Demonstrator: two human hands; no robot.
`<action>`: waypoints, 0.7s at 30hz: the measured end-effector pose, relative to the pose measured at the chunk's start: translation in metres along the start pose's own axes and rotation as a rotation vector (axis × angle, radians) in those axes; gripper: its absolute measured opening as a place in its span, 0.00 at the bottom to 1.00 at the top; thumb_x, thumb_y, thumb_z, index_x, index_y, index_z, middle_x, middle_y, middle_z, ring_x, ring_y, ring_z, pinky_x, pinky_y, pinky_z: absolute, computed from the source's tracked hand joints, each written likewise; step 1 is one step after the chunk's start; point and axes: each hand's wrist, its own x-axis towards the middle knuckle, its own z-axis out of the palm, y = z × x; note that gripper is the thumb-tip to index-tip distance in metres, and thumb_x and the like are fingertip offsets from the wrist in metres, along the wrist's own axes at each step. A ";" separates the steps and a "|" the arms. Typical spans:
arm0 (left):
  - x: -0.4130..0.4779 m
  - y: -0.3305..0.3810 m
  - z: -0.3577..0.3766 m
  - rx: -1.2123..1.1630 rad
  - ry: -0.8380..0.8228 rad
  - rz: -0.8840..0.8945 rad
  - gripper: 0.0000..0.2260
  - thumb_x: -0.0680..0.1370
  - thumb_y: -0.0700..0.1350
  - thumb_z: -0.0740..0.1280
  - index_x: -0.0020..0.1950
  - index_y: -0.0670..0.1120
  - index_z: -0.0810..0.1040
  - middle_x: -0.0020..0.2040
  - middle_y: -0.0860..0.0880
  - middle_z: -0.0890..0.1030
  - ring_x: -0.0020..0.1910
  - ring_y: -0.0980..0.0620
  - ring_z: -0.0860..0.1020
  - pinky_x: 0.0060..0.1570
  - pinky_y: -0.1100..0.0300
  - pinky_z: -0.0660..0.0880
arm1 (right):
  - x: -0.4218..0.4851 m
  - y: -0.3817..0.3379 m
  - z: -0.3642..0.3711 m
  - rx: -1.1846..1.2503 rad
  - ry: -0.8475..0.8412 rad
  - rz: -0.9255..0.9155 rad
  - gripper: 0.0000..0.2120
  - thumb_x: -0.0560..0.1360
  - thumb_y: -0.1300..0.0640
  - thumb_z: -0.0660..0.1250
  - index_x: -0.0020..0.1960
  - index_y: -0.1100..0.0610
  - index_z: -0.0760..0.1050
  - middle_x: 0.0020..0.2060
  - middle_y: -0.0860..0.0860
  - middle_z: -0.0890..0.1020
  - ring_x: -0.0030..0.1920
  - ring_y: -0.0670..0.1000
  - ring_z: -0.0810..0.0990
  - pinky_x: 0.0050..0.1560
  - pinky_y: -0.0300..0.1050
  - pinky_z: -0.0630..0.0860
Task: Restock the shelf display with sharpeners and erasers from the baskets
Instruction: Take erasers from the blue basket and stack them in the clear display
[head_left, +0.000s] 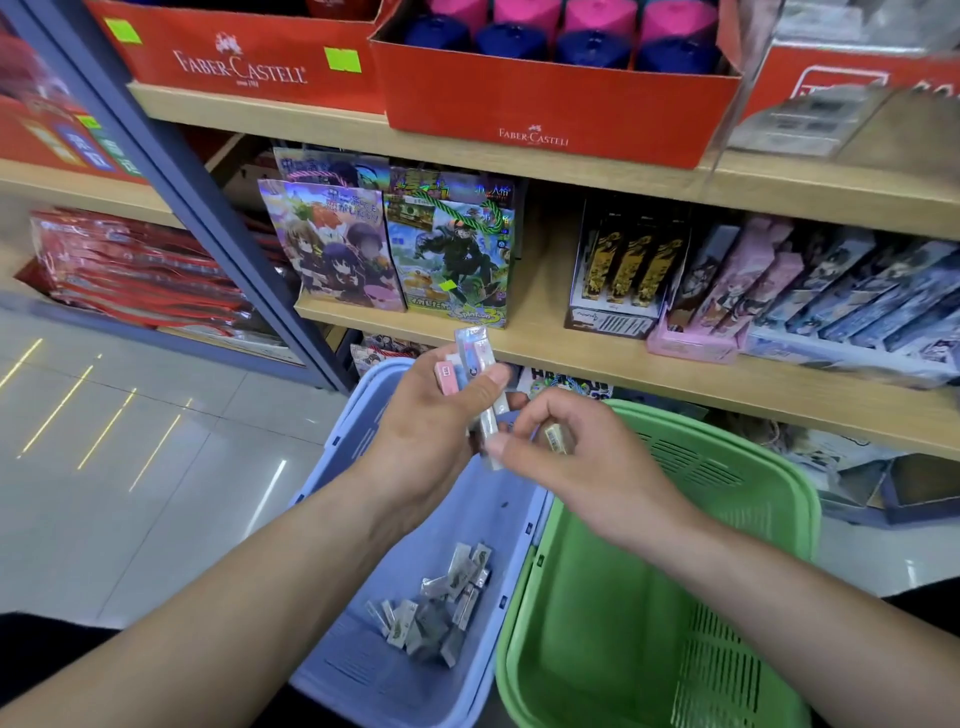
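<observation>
Erasers (471, 358): bunch of wrapped pieces, pink and pale, held upright above the blue basket, in front of the lower shelf edge; tops stick out above the fingers
Left hand (431, 431): grip clamped on the bunch; thumb pressed across its front
Right hand (587, 457): grip closed; small tan piece (558, 437) with a barcode tucked under the curled fingers; thumb and forefinger tips meet at the lower end of one long pale packet (491, 423) of the bunch
Loose stock (441, 608): heap of small wrapped pieces, grey and white, on the bottom of the blue basket; eraser or sharpener cannot be told
Blue basket (358, 670): below the left forearm; side against the green basket
Green basket (597, 623): right of the blue one, under the right forearm
Shelf (597, 358): wooden board; illustrated packs and boxes stand on it
Red box (550, 109): on the shelf above; pink and dark blue items in rows inside
</observation>
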 end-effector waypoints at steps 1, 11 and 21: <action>0.000 0.000 0.001 -0.003 0.013 0.002 0.05 0.81 0.37 0.65 0.57 0.39 0.74 0.47 0.41 0.76 0.40 0.50 0.83 0.37 0.57 0.80 | 0.001 0.000 0.002 -0.068 0.026 -0.022 0.17 0.66 0.39 0.76 0.40 0.51 0.78 0.44 0.36 0.83 0.48 0.34 0.80 0.50 0.40 0.72; 0.008 0.004 -0.012 -0.074 0.083 -0.003 0.11 0.82 0.37 0.65 0.63 0.41 0.71 0.50 0.40 0.79 0.41 0.49 0.85 0.39 0.58 0.82 | 0.000 0.000 0.001 -0.246 0.113 -0.083 0.09 0.68 0.50 0.77 0.36 0.50 0.78 0.27 0.46 0.72 0.25 0.45 0.65 0.26 0.37 0.60; 0.000 -0.005 -0.009 -0.110 -0.076 -0.146 0.15 0.78 0.38 0.65 0.61 0.53 0.77 0.44 0.47 0.82 0.36 0.51 0.79 0.30 0.62 0.73 | 0.005 0.007 -0.009 0.023 0.240 -0.078 0.07 0.75 0.53 0.73 0.41 0.55 0.81 0.24 0.39 0.72 0.26 0.41 0.65 0.29 0.34 0.60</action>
